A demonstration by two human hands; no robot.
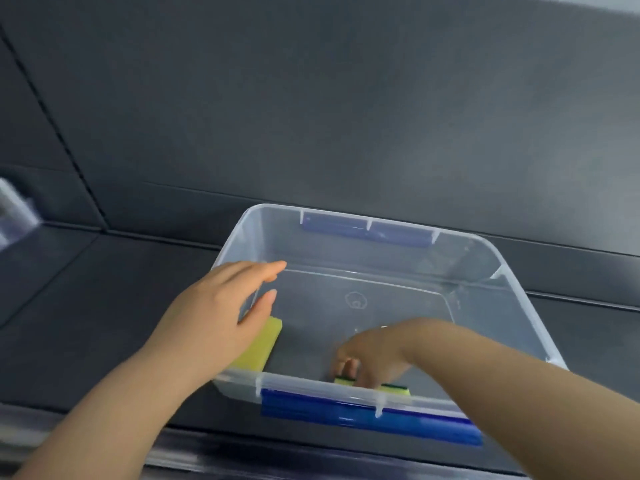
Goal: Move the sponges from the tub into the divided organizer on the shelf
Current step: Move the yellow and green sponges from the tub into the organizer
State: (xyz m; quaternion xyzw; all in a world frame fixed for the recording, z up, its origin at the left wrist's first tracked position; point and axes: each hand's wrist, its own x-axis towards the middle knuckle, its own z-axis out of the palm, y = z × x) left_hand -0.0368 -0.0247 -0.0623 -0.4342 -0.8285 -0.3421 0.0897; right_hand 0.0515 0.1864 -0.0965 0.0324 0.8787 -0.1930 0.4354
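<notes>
Right hand (pixel 374 356) pinches green-topped sponge (pixel 395 389) at tub (pixel 479 258)'s near wall; left hand (pixel 214 313) spread over yellow sponge (pixel 264 344).

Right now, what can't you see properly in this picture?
Head view:
Yellow sponge: part hidden under the left hand.
Green-topped sponge: covered by the right hand and tub rim; grip unclear.
Pale thing at left edge: blurred, cut off.

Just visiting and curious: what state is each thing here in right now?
Clear tub: upright, no lid on.
Yellow sponge: lying in tub, left side.
Green-topped sponge: at front wall, gripped by right hand.
Left hand: open, above yellow sponge.
Right hand: curled round green-topped sponge.
</notes>
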